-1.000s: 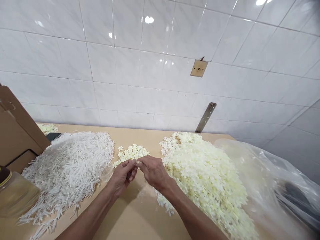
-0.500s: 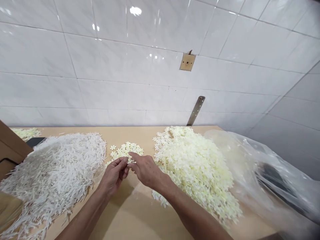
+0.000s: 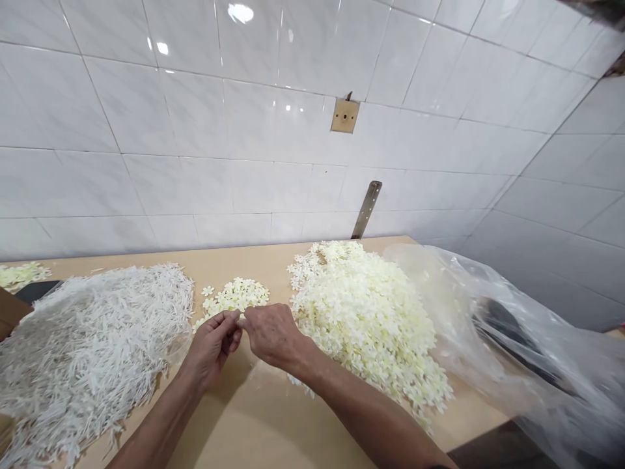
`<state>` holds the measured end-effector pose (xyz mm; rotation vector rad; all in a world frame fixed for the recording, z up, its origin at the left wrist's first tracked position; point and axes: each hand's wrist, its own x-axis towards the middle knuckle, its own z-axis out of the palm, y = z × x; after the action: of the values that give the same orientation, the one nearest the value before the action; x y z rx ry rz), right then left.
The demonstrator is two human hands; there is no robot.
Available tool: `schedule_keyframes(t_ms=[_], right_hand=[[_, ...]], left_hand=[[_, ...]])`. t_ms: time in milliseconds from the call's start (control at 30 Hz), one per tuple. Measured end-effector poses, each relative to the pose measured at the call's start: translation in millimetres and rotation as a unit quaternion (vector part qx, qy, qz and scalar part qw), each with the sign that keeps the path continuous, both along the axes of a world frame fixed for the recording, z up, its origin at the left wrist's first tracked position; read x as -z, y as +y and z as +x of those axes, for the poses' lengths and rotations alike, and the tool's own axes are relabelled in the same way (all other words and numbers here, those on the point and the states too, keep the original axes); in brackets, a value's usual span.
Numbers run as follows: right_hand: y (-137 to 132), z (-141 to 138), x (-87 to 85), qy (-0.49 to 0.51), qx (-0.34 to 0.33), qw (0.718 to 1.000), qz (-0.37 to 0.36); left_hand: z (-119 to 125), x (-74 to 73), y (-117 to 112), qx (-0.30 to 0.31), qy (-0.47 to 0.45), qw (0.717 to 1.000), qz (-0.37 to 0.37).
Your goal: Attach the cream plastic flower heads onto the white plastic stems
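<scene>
My left hand and my right hand meet fingertip to fingertip over the tan table, both pinched shut on a small pale piece I cannot make out. Just beyond the fingers lies a small heap of cream flower pieces. To the right spreads a large pile of the same cream flowers. A big heap of thin white stems sits to the left of my left hand.
A clear plastic bag lies crumpled at the right table edge. White tiled wall stands behind, with a metal bracket and a small tan plate. More cream flowers lie far left beside a dark object.
The view has swung right and down, so the cardboard box and jar at left have left the frame. My hands stay pinched together at the small flower heap.
</scene>
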<state>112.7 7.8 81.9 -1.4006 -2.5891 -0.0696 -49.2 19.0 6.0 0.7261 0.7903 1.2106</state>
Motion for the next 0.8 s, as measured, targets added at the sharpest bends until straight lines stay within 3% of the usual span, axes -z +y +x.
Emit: schedule_keyframes(t_ms=[167, 500, 633, 733, 800], right_hand=[[7, -1, 5.9, 0.031, 0.019, 0.999, 0.009], [7, -2, 7.7, 0.028, 0.014, 0.999, -0.008], [3, -1, 1.4, 0.017, 0.002, 1.0, 0.006], [4, 5, -8.5, 0.041, 0.013, 0.999, 0.008], [6, 10, -14.8, 0.06, -0.017, 0.998, -0.001]], left_hand=[[6, -6.0, -3, -0.036, -0.052, 0.998, -0.028], [4, -2.2, -1, -0.051, -0.008, 0.998, -0.035], [3, -2.6, 0, -0.068, 0.012, 0.997, -0.038], [4, -4.1, -1, -0.049, 0.005, 0.998, -0.042], [5, -5.2, -2, -0.029, -0.016, 0.998, -0.045]])
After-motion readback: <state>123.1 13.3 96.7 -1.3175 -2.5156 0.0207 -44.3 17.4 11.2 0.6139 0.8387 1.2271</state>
